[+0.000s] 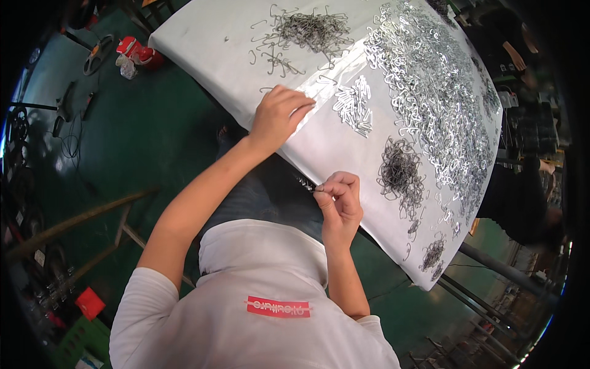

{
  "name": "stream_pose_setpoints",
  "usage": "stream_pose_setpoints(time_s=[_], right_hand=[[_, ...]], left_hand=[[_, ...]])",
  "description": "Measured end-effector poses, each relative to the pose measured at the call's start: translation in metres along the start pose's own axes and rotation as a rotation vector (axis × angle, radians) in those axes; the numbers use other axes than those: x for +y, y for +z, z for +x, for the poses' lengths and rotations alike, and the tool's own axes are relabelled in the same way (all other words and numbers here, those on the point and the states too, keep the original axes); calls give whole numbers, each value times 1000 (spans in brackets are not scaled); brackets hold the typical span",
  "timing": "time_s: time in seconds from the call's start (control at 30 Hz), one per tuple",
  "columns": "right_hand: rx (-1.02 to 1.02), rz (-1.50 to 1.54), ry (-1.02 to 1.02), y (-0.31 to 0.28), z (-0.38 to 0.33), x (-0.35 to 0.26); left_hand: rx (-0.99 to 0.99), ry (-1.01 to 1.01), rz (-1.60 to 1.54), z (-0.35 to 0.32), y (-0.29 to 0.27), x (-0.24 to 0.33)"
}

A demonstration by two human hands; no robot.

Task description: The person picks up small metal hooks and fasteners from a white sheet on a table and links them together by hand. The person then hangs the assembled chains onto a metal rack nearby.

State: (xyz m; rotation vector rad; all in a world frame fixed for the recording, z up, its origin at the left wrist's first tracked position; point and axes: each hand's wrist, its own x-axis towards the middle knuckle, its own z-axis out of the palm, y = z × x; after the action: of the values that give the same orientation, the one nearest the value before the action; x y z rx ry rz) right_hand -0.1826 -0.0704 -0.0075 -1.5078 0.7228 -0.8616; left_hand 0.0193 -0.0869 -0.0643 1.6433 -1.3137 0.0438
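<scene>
My left hand (283, 115) is over the near left part of the white-covered table (246, 67). Its thumb and fingers come together; anything between the fingertips is too small to make out. Closer to my body, at the table's near edge, my right hand (342, 202) pinches a small dark metal piece (315, 189) between thumb and fingertips. Small shiny metal bits (305, 183) show just left of it. Beyond my hands lies a small pile of straight silvery metal pieces (354, 106). Dark wire hooks (310, 31) form a loose heap at the far side.
A wide spread of silvery hooks (430, 92) covers the table's right part. Another dark hook heap (401, 172) lies right of my right hand, with a smaller one (433, 253) near the corner. Red containers (138, 54) stand on the green floor. Other people (522, 197) are at the right.
</scene>
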Motion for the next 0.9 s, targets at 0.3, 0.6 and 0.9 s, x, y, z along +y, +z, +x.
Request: stream_pose_setpoints(time_s=[0.3, 0.6, 0.9], right_hand=[[8, 25, 94, -6, -9, 3], [-3, -36, 79, -2, -11, 8], [-14, -102, 42, 9, -6, 9]], left_hand=[[-258, -94, 472, 62, 66, -30], [-209, -87, 164, 45, 38, -17], [-431, -733, -716, -21, -59, 72]])
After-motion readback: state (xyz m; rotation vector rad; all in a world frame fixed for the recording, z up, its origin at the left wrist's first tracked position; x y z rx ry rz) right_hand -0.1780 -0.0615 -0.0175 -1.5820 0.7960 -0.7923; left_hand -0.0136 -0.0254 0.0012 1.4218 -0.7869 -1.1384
